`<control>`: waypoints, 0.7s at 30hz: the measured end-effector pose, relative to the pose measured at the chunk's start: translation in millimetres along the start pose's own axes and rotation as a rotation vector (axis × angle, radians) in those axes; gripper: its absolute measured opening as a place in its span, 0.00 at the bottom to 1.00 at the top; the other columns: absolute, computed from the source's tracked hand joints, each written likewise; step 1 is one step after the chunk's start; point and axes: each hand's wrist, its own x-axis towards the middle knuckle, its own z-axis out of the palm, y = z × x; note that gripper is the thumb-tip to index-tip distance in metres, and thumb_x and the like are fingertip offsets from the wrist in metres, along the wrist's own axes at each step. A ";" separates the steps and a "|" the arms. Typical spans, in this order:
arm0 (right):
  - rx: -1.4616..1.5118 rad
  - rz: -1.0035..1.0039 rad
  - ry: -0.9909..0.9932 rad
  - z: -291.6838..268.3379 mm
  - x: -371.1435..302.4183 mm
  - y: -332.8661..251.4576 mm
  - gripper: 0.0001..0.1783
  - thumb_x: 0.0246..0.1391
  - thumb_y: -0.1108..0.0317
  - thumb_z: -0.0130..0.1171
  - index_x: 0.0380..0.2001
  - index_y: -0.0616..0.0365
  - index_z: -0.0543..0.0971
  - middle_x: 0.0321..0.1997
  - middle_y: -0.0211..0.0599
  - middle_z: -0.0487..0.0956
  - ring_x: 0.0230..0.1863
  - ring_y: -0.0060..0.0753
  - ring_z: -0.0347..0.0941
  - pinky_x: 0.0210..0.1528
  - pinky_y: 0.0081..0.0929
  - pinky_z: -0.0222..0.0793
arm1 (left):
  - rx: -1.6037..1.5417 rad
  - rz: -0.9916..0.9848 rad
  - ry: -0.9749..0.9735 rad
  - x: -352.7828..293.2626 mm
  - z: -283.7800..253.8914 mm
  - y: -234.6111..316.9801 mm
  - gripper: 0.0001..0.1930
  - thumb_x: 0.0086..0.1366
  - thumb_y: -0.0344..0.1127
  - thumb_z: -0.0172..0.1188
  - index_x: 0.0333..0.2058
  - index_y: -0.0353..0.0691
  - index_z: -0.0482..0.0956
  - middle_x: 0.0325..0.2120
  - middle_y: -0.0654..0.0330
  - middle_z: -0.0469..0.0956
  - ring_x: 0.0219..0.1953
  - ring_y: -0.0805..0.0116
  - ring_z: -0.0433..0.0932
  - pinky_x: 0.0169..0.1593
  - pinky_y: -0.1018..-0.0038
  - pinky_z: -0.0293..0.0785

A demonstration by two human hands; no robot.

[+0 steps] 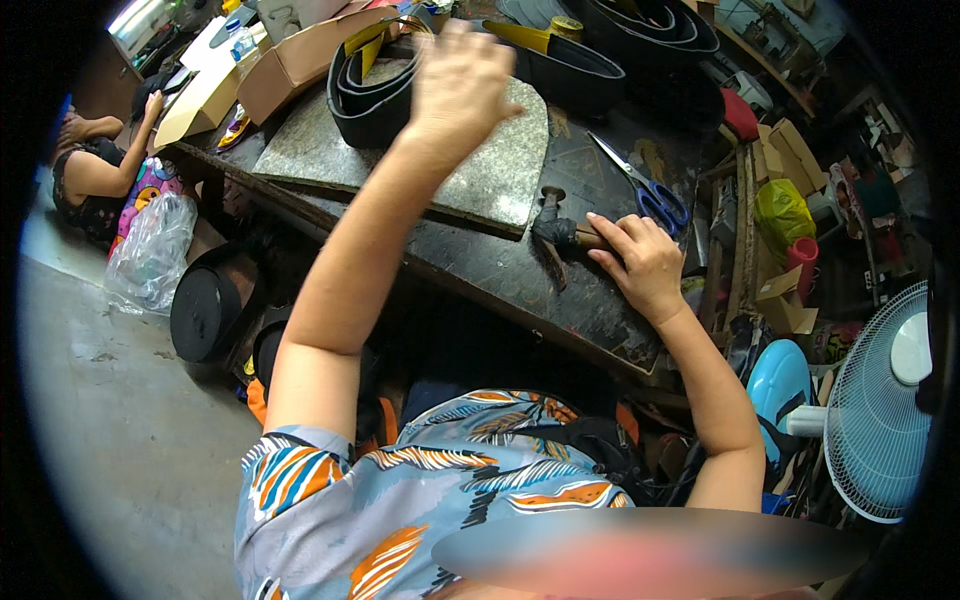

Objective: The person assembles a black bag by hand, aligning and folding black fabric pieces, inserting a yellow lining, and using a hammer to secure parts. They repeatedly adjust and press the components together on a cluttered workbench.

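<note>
My right hand (645, 265) is wrapped round the handle of a hammer (552, 235), which lies on the dark workbench with its head by a stone slab's corner. Just beyond that hand are scissors (660, 203) with blue handles, their blades pointing away to the left. My left hand (460, 90) is raised over the grey stone slab (500, 180), slightly blurred, thumb and fingers apart. Nothing shows in its grasp. Beside it, partly covered by it, stands a coiled black strip (372, 112) with yellow lining. Another black and yellow coil (570, 80) sits farther right.
More black coils (650, 35) fill the bench's far end. Cardboard boxes (290, 65) line its left side. At far left sits another person (100, 180) near a clear plastic bag (155, 250). A fan (880, 400) stands close on my right, beside cluttered shelves.
</note>
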 end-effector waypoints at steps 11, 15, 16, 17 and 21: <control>0.040 0.018 -0.007 -0.9 2.2 4.0 0.23 0.46 0.53 0.68 0.47 0.43 0.82 0.30 0.30 0.75 0.33 0.36 0.73 0.35 0.33 0.71 | -0.625 -0.092 -0.081 80.1 88.2 102.3 0.42 0.51 0.64 0.68 0.60 0.46 0.72 0.55 0.52 0.75 0.62 0.46 0.68 0.62 0.43 0.62; 0.056 0.023 0.002 0.1 1.7 5.0 0.23 0.46 0.53 0.69 0.46 0.43 0.82 0.31 0.30 0.75 0.33 0.36 0.74 0.35 0.32 0.71 | -0.769 -0.071 -0.052 72.0 75.7 81.4 0.20 0.55 0.55 0.67 0.39 0.48 0.87 0.37 0.51 0.82 0.44 0.52 0.81 0.51 0.56 0.75; 0.058 0.025 -0.001 0.2 1.5 5.2 0.22 0.46 0.53 0.69 0.46 0.43 0.83 0.31 0.30 0.76 0.33 0.36 0.74 0.35 0.32 0.72 | -0.803 -0.089 -0.009 68.0 68.9 74.2 0.18 0.56 0.54 0.67 0.38 0.48 0.87 0.37 0.52 0.81 0.43 0.53 0.81 0.51 0.55 0.74; 0.058 0.020 0.009 0.6 1.2 5.2 0.22 0.46 0.53 0.69 0.46 0.43 0.83 0.31 0.30 0.75 0.33 0.36 0.74 0.35 0.32 0.72 | -0.831 -0.115 -0.017 63.3 60.4 66.1 0.17 0.57 0.52 0.66 0.37 0.48 0.88 0.37 0.53 0.81 0.43 0.53 0.81 0.51 0.54 0.74; 0.058 0.017 0.017 0.5 0.8 4.6 0.22 0.46 0.54 0.68 0.47 0.43 0.82 0.31 0.30 0.75 0.33 0.36 0.74 0.35 0.32 0.72 | -0.596 0.149 0.168 21.7 10.0 24.5 0.12 0.58 0.43 0.65 0.34 0.41 0.85 0.34 0.53 0.78 0.39 0.53 0.80 0.46 0.60 0.75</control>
